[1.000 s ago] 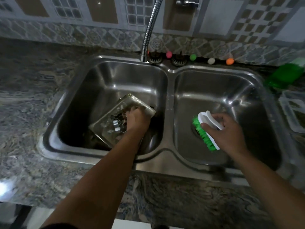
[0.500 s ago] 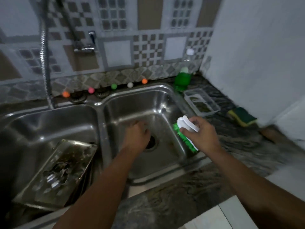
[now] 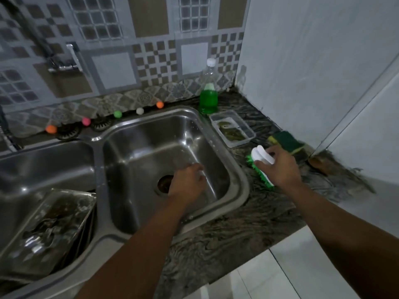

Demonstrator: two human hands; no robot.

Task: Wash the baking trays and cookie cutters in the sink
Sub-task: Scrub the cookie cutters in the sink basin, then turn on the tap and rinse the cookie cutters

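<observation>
Two hands were in view over a double steel sink (image 3: 241, 190). The left hand (image 3: 187, 183) hung inside the right basin, just at 3 o'clock of the drain (image 3: 164, 184), its fingers loosely curled downward; whether they held anything small could not be told, as the fingertips were blurred. The right hand (image 3: 280, 169) was out over the dark marbled desk (image 3: 226, 240) at 3 o'clock of the sink, its fingers curled round the white handle of a scrub brush (image 3: 260, 165) — green bristles pointing down and to the left, close above the desk.

The baking tray (image 3: 49, 229) lay in the left basin at 8 o'clock of the view, leaning at a tilt against the basin wall, wet and smeared, with a dim cluster of metal shapes on it that may have been the cookie cutters (image 3: 38, 238); they were too blurred to be sure.

Along the back rim of the sink sat a row of small coloured balls (image 3: 117, 114). At 12 o'clock of the right basin stood a clear bottle (image 3: 208, 96) with green liquid and a white cap. Just beside it, toward 1 o'clock, lay a clear plastic container (image 3: 232, 131), and past that a yellow-and-green sponge (image 3: 287, 142) — near the right hand but apart from it.
</observation>
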